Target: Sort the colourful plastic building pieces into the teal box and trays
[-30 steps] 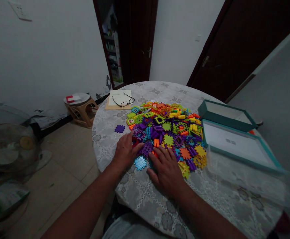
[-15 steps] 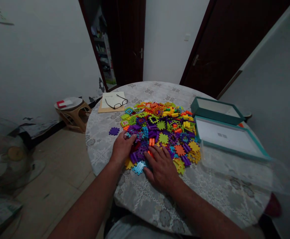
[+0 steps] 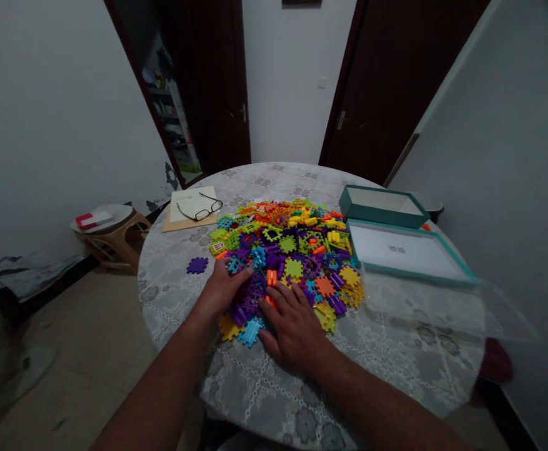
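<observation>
A large heap of colourful plastic interlocking tiles and short connector pieces lies in the middle of the table. At its left front edge, my left hand rests with the thumb stretched apart from the fingers. Blue and purple tiles lie between thumb and fingers, whose tips are partly hidden. Spread over the front of the heap is my right hand, palm down, beside orange connectors. A light blue tile sits just left of its thumb. One purple tile lies apart on the left.
The round table carries a patterned cloth. Eyeglasses rest on papers at the back left. A green box, its shallow lid-like tray and a clear plastic cover occupy the right. A stool stands left.
The camera view has turned, so the table appears further left and lower. My left thumb has stretched slightly rightward over the heap. My right hand stays nearly in place on the pieces.
</observation>
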Demonstrator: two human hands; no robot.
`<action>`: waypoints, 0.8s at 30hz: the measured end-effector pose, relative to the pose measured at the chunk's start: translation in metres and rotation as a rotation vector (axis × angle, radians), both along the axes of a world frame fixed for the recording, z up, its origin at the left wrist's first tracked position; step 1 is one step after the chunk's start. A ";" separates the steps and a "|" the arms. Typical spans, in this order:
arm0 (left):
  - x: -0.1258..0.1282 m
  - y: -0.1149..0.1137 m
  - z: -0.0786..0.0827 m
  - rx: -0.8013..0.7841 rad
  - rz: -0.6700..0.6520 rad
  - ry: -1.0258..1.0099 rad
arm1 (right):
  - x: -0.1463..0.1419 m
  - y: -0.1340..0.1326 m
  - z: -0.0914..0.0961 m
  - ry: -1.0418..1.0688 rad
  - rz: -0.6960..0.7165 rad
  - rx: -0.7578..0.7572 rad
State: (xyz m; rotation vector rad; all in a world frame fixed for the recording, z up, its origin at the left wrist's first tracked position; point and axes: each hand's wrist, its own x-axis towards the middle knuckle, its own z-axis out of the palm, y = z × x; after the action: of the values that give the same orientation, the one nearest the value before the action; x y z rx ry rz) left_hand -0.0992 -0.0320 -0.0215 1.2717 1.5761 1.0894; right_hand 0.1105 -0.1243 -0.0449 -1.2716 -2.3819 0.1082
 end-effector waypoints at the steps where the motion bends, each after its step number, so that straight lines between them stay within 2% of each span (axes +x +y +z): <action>1: 0.001 0.003 0.003 0.007 -0.021 -0.019 | 0.000 0.000 0.001 0.002 -0.001 0.002; 6: 0.007 0.015 0.012 0.014 -0.110 -0.001 | -0.001 0.000 0.003 0.014 -0.009 0.017; 15: 0.014 0.017 0.019 0.028 -0.119 0.185 | -0.001 0.001 -0.003 0.033 -0.006 0.029; 21: 0.018 0.013 0.014 -0.002 -0.120 0.089 | -0.003 0.001 -0.006 0.052 -0.024 0.040; 24: 0.020 0.013 0.017 0.000 -0.151 0.014 | -0.003 0.001 -0.007 0.052 -0.028 0.040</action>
State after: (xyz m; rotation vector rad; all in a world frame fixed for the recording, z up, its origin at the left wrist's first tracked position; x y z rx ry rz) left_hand -0.0789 -0.0193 -0.0045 1.3772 1.4644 0.9868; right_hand 0.1072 -0.1234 -0.0522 -1.2678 -2.3098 0.0839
